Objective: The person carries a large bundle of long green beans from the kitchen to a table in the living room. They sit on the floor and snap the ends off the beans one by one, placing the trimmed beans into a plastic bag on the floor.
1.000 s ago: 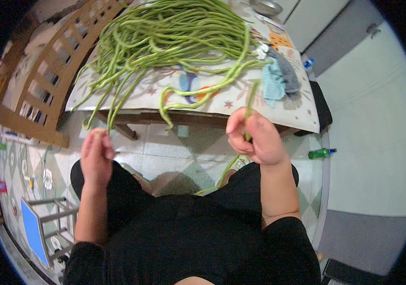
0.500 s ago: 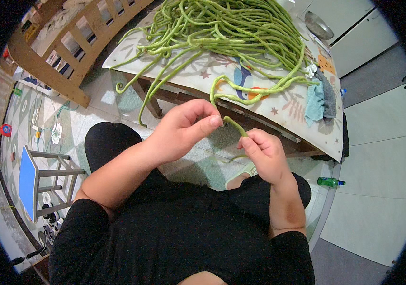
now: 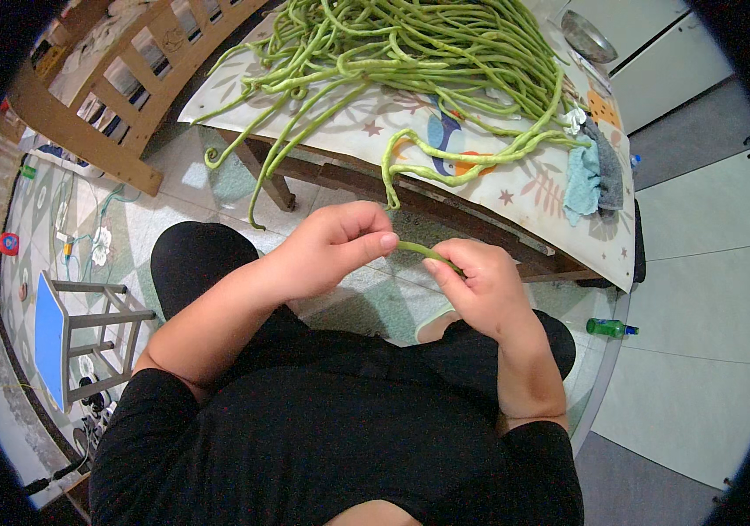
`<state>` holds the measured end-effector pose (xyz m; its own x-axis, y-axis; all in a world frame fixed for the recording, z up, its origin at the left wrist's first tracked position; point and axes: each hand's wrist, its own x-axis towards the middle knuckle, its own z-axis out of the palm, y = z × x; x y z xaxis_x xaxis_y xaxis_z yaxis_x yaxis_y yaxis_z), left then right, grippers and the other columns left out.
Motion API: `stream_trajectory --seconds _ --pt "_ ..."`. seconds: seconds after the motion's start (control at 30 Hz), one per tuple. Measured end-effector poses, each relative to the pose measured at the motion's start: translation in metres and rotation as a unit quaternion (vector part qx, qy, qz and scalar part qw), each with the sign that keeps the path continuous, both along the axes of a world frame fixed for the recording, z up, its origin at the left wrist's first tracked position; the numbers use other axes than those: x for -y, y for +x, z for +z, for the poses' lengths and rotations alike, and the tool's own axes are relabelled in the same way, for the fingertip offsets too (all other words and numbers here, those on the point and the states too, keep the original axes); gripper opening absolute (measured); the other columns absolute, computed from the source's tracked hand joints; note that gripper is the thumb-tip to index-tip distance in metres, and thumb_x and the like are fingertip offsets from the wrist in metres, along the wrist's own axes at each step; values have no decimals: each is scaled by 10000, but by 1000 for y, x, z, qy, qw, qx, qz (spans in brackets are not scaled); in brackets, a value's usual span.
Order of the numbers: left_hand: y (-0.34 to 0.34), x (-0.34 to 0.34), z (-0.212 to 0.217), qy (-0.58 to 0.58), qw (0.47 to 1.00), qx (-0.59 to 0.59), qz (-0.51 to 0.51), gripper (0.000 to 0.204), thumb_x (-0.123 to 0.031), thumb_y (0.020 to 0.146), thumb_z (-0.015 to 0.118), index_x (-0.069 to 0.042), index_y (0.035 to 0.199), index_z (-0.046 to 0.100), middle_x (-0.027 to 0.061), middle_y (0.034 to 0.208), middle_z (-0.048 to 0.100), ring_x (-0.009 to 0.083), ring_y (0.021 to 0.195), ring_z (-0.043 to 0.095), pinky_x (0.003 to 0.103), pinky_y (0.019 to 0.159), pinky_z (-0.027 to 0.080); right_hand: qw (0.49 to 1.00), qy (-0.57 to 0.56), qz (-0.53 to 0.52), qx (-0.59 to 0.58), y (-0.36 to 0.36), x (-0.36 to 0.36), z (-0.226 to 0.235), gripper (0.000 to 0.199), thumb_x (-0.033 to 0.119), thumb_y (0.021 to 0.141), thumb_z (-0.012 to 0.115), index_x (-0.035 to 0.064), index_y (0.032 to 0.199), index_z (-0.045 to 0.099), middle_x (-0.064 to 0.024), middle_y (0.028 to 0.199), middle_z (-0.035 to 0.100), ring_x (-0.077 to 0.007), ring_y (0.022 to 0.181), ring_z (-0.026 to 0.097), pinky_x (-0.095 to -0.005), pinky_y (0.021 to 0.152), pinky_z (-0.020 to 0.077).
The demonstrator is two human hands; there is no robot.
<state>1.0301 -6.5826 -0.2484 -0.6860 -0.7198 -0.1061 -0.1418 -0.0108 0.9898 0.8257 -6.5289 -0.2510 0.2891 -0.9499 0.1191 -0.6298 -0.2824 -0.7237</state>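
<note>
Between left hand (image 3: 327,252) and right hand (image 3: 487,287) stretches a bean (image 3: 415,249).

A blue-topped stool (image 3: 54,340) is positioned at left, a green bottle (image 3: 605,328) at right. A light-blue cloth (image 3: 582,182) touches a grey cloth (image 3: 608,171) on the worktop (image 3: 592,250).

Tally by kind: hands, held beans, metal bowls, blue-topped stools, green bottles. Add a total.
Left hand and right hand: 2
Held bean: 1
Metal bowl: 1
Blue-topped stool: 1
Green bottle: 1
Total: 6
</note>
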Motion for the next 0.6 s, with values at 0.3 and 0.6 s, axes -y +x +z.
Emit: stream_trajectory --seconds 0.3,0.6 --pt "6 -10 -14 323 908 -257 -78 317 -355 787 571 -66 720 457 -19 547 392 72 422 287 203 373 223 955 118 201 183 -4 12 -7 180 169 825 503 4 769 547 -62 667 536 -162 589 515 -260 547 399" --pt "23 14 -3 301 875 -376 -51 136 -161 849 435 -48 785 478 39 634 461 36 378 273 165 324 221 839 250 53 480 -28 18 -26 215 206 873 448 26 774 512 47 548 353 -27 471 286 -162 429 215"
